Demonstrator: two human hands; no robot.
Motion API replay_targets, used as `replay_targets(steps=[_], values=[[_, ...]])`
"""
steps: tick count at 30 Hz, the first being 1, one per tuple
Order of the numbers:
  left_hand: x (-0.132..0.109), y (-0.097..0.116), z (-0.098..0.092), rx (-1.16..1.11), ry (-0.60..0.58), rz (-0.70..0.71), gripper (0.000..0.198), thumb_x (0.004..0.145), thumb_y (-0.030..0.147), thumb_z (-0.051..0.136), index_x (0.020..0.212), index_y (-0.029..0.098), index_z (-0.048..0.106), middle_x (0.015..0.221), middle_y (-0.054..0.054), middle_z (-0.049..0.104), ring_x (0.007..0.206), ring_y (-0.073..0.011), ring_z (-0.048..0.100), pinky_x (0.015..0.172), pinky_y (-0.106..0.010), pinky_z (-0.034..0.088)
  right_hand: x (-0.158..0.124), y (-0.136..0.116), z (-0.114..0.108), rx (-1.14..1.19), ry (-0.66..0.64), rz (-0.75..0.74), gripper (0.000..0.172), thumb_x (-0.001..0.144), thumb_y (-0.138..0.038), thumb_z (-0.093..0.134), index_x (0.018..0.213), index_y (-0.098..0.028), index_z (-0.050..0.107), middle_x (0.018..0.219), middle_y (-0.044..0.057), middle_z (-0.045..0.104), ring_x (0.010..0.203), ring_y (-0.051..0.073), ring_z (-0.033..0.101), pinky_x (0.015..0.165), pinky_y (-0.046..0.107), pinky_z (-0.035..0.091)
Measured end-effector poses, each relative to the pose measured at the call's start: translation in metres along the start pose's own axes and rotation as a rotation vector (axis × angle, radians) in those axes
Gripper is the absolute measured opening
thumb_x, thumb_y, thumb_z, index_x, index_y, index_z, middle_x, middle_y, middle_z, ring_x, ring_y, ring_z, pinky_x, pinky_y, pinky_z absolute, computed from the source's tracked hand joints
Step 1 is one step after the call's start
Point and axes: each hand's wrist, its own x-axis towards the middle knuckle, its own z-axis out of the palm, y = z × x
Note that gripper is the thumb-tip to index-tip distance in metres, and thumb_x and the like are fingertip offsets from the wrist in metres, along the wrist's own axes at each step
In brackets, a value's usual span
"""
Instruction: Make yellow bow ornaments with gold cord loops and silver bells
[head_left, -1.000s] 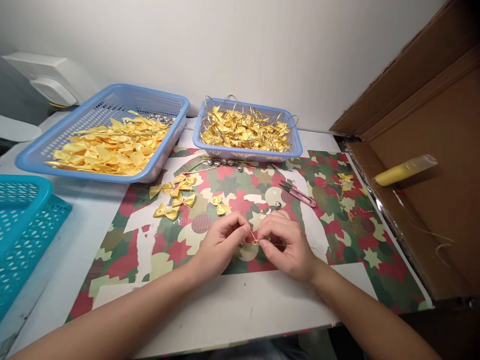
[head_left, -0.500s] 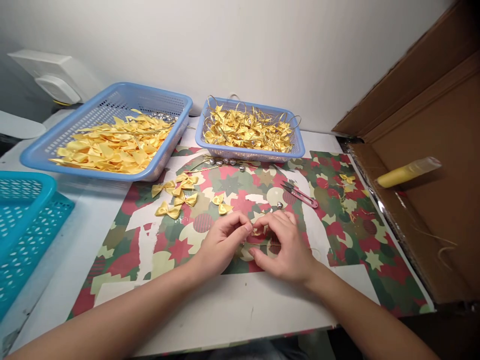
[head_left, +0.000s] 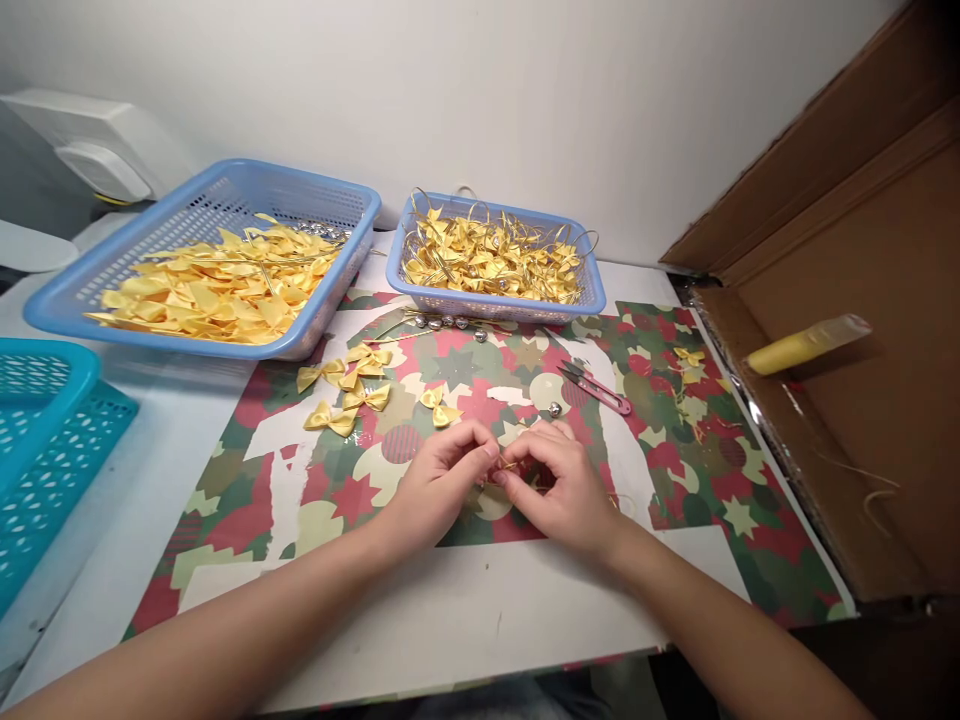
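Note:
Thumb and fingers of my left hand (head_left: 448,480) are pinched together, closed on a thin gold cord (head_left: 509,464). My right hand (head_left: 559,485) meets it fingertip to fingertip, its thumb and forefinger closed on the same cord. A loose end of cord curls out by my right wrist. Whatever else lies between the fingertips is hidden. Just beyond my hands lie a yellow ribbon bow (head_left: 439,407) and a small silver bell (head_left: 555,409). Pink-handled thread snips (head_left: 596,388) rest behind my right hand. More yellow bows (head_left: 330,418) sit in a cluster to the left.
A blue basket (head_left: 315,330) of yellow ribbon pieces and bells stands back left. Another blue basket (head_left: 495,308) holds bows with gold cords. Several bells (head_left: 448,321) lie before it. A teal basket (head_left: 82,400) is at left, a cardboard box (head_left: 847,250) with a yellow tube (head_left: 802,347) at right.
My right thumb has moved up to the forefinger, closing on the cord where the fingers were apart. My left hand stays pinched. The whole view has shifted slightly.

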Motion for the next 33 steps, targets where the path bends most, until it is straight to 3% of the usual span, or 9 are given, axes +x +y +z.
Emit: replay_targets(steps=[20, 26, 33], values=[[0.001, -0.008, -0.003, -0.116, 0.044, 0.0, 0.024, 0.086, 0.032, 0.054, 0.066, 0.019, 0.048, 0.064, 0.004, 0.044, 0.062, -0.0114, 0.041, 0.061, -0.025, 0.034, -0.002, -0.001, -0.005, -0.038, -0.132, 0.003, 0.01, 0.077, -0.011, 0.06, 0.072, -0.02, 0.057, 0.068, -0.003, 0.065, 0.07, 0.013, 0.055, 0.078, 0.035, 0.03], [0.002, -0.008, -0.002, -0.116, 0.038, -0.003, 0.024, 0.085, 0.033, 0.054, 0.067, 0.019, 0.048, 0.064, 0.004, 0.043, 0.062, -0.0115, 0.041, 0.061, -0.026, 0.035, -0.002, -0.002, -0.009, -0.1, -0.169, -0.017, 0.008, 0.074, -0.016, 0.062, 0.074, -0.02, 0.055, 0.064, -0.005, 0.058, 0.066, 0.013, 0.052, 0.077, 0.034, 0.029], [0.002, -0.002, 0.0, -0.045, 0.04, 0.008, 0.021, 0.082, 0.03, 0.055, 0.065, 0.019, 0.051, 0.063, 0.004, 0.045, 0.061, -0.011, 0.043, 0.06, -0.025, 0.035, 0.0, -0.004, -0.01, -0.098, -0.019, -0.017, 0.01, 0.073, -0.026, 0.06, 0.08, -0.02, 0.056, 0.066, -0.004, 0.055, 0.065, 0.014, 0.049, 0.075, 0.035, 0.029]])
